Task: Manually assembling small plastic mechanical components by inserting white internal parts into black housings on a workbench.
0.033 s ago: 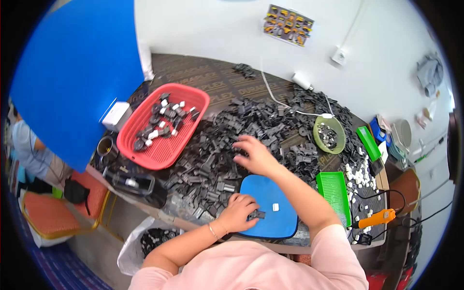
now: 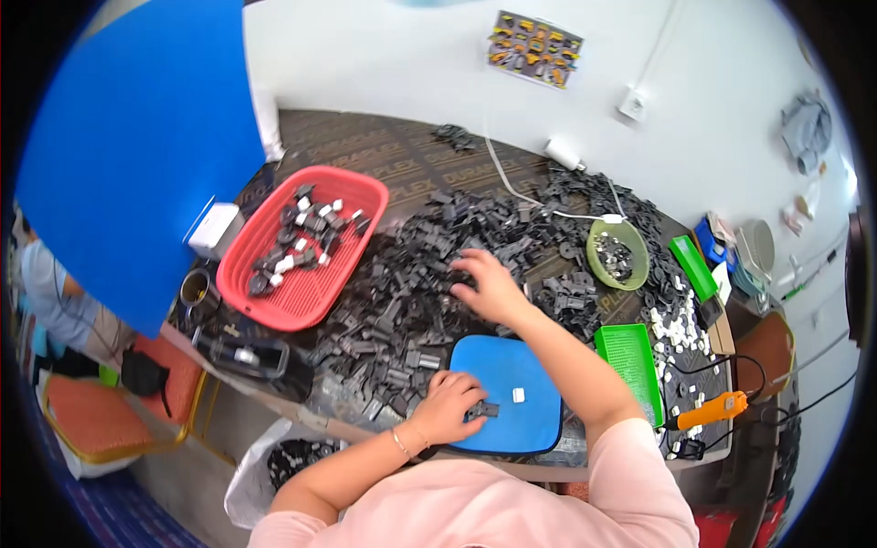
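My left hand (image 2: 448, 406) rests at the left edge of a blue mat (image 2: 502, 361), its fingers closed on a small black plastic part (image 2: 482, 411). A small white block (image 2: 519, 395) lies on the mat to the right of that part. Farther out, my right hand (image 2: 493, 290) is over the big heap of black plastic parts (image 2: 411, 306). Its thumb and fingers are bent but apart, with dark parts showing between them; no piece is clearly held.
A red basket (image 2: 370, 196) with black and white pieces stands left. On the right are a green bowl (image 2: 639, 274), a green tray (image 2: 630, 365), scattered white pieces (image 2: 676, 333) and an orange-handled tool (image 2: 713, 411) with a cord. A black box (image 2: 242, 352) sits at the left front edge.
My right hand's fingers have drawn in slightly over the heap. The whole view has shifted a little. My left hand stays on the black plastic part.
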A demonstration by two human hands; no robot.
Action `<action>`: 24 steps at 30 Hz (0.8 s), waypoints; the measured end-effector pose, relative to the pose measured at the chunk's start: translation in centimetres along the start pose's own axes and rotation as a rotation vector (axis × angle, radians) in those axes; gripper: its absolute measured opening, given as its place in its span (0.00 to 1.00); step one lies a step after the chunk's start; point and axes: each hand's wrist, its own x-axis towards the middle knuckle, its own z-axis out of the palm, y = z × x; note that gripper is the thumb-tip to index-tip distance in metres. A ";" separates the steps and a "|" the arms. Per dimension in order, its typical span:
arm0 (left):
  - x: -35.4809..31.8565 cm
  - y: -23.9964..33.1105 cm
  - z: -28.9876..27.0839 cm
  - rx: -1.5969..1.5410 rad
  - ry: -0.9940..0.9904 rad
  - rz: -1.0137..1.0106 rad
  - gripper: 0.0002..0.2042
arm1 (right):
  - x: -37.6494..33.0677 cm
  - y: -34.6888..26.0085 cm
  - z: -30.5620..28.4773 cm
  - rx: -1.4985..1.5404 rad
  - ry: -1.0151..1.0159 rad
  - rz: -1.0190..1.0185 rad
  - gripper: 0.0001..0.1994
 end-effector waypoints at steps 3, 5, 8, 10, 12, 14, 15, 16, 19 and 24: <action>0.1 -0.2 0.1 -0.016 0.027 0.002 0.19 | 1.9 9.2 -1.4 -0.050 0.278 0.214 0.19; 0.0 -0.4 0.2 -0.022 0.020 -0.020 0.19 | 3.1 13.6 -3.5 -0.054 0.345 0.523 0.17; 0.1 -0.2 0.0 0.007 -0.013 -0.049 0.19 | 3.4 19.3 -5.1 -0.194 0.312 0.799 0.15; 0.9 0.3 0.1 -0.024 -0.052 -0.032 0.19 | 2.5 25.2 -6.4 -0.487 0.123 0.882 0.15; 0.6 -0.1 -0.2 -0.019 -0.074 -0.056 0.19 | 3.8 25.7 -5.5 -0.532 0.123 0.859 0.15; 0.4 -0.1 -0.7 -0.004 -0.075 -0.080 0.19 | 5.7 25.3 -6.0 -0.406 -0.103 0.904 0.18; 0.5 0.2 -1.0 -0.001 -0.063 -0.071 0.19 | 5.9 26.1 -5.6 -0.393 0.084 0.885 0.20; 0.6 0.3 -0.9 0.002 -0.051 -0.065 0.19 | 6.2 26.9 -5.4 -0.377 0.270 0.861 0.24; 0.2 -0.5 0.2 -0.012 -0.081 -0.043 0.25 | 6.5 31.5 -7.0 -0.415 0.340 0.863 0.30; -0.9 -1.9 1.8 0.092 -0.062 -0.006 0.21 | 8.8 34.9 -8.3 -0.536 0.180 0.977 0.41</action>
